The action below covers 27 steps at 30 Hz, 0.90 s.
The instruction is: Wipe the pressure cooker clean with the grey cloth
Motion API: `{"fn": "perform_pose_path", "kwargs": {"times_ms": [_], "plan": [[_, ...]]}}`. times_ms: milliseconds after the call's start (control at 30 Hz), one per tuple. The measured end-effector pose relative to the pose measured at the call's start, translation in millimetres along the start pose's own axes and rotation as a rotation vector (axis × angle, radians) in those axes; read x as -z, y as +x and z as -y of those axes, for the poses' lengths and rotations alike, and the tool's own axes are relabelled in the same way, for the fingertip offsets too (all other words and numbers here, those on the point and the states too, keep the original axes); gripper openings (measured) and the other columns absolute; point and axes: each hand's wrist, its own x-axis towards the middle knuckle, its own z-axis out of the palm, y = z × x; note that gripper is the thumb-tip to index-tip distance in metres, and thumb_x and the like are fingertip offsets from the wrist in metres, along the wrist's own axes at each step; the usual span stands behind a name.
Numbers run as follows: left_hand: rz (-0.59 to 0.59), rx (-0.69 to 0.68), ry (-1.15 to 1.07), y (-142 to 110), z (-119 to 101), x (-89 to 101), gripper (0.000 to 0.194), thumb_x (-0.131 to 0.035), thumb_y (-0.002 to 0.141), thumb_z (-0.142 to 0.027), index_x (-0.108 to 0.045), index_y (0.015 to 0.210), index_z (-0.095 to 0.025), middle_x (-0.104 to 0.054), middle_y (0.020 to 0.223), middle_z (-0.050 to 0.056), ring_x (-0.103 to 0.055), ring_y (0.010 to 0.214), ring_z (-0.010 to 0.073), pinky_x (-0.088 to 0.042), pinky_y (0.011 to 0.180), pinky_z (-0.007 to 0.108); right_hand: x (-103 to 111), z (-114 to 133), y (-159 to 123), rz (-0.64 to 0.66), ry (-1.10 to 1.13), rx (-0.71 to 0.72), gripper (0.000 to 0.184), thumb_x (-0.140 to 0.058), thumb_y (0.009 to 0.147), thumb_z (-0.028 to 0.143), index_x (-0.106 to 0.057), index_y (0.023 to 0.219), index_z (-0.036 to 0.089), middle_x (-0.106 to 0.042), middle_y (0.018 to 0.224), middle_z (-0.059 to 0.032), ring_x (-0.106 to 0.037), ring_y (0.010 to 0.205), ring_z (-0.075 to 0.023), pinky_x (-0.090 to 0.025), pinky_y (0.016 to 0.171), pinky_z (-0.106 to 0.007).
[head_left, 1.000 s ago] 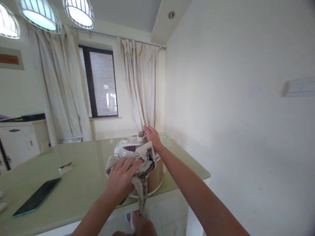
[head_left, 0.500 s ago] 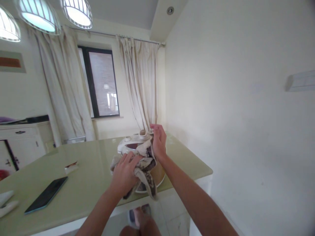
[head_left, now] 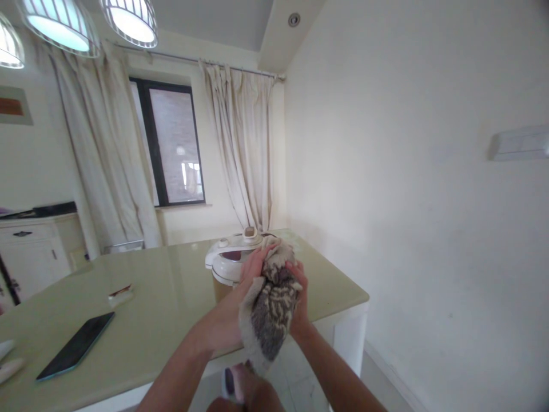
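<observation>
Between my two hands is a bunched grey and cream patterned cloth (head_left: 274, 306), its lower end hanging past the counter's front edge. My left hand (head_left: 240, 303) presses on the cloth's left side, fingers pointing up along it. On the right side, my right hand (head_left: 301, 292) has its fingers curled round the cloth. Just behind stands a white and tan rice cooker (head_left: 227, 266) with its lid down; the cloth and my hands hide its right and front parts.
The cooker stands on a pale green countertop (head_left: 163, 320). A dark phone or tablet (head_left: 77, 346) lies at left, with a small packet (head_left: 120, 293) beyond it and white objects (head_left: 9, 369) at the left edge. A wall (head_left: 412, 200) rises at right.
The cloth has moved right and is gathered between both hands, uncovering the cooker's left front. My right hand has come down from beside the lid and grips the cloth.
</observation>
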Motion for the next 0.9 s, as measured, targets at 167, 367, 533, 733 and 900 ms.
{"fn": "perform_pose_path", "kwargs": {"times_ms": [167, 367, 533, 733, 900], "plan": [[-0.053, -0.008, 0.421, 11.7, 35.5, 17.1, 0.078, -0.066, 0.095, -0.046, -0.034, 0.164, -0.028, -0.044, 0.166, 0.014, -0.040, 0.154, 0.0343, -0.031, 0.127, 0.062, 15.4, -40.5, 119.9, 0.229, -0.177, -0.303, 0.044, -0.078, 0.075, 0.034, -0.072, 0.118, 0.023, -0.074, 0.118, -0.0103, -0.068, 0.115, -0.0311, -0.054, 0.105, -0.049], [-0.151, -0.169, 0.710, -2.7, 88.0, -15.1, 0.052, -0.062, 0.095, -0.039, -0.059, 0.144, -0.022, -0.064, 0.147, 0.015, -0.058, 0.135, 0.0332, -0.039, 0.117, 0.055, 9.1, -59.0, 135.9, 0.527, -0.189, -0.385, 0.035, -0.074, 0.082, 0.040, -0.074, 0.112, 0.022, -0.078, 0.108, -0.0068, -0.072, 0.103, -0.0278, -0.056, 0.097, -0.045], [-0.325, -0.243, 0.722, -7.8, 103.4, -22.9, 0.037, -0.059, 0.093, -0.034, -0.069, 0.125, -0.020, -0.071, 0.125, 0.016, -0.063, 0.121, 0.0348, -0.047, 0.108, 0.054, 7.9, -3.3, 79.8, 0.506, -0.470, -0.080, 0.057, -0.082, 0.073, 0.036, -0.071, 0.128, 0.025, -0.065, 0.129, -0.0129, -0.062, 0.120, -0.0334, -0.048, 0.107, -0.050], [-0.332, -0.226, 0.689, -11.9, 106.2, -22.0, 0.035, -0.057, 0.092, -0.029, -0.065, 0.124, -0.017, -0.067, 0.126, 0.019, -0.059, 0.123, 0.0365, -0.048, 0.105, 0.055, -4.8, -3.8, 88.1, 0.489, -0.548, -0.111, 0.055, -0.083, 0.075, 0.038, -0.072, 0.127, 0.024, -0.065, 0.122, -0.0117, -0.062, 0.116, -0.0310, -0.050, 0.104, -0.045], [-0.240, -0.119, 0.619, -9.7, 88.1, -18.2, 0.031, -0.051, 0.095, -0.026, -0.062, 0.123, -0.018, -0.066, 0.126, 0.016, -0.059, 0.122, 0.0324, -0.045, 0.108, 0.051, -10.4, -53.4, 144.6, 0.458, -0.563, -0.470, 0.034, -0.068, 0.093, 0.046, -0.076, 0.119, 0.024, -0.077, 0.113, -0.0083, -0.070, 0.110, -0.0284, -0.053, 0.094, -0.039]]}}
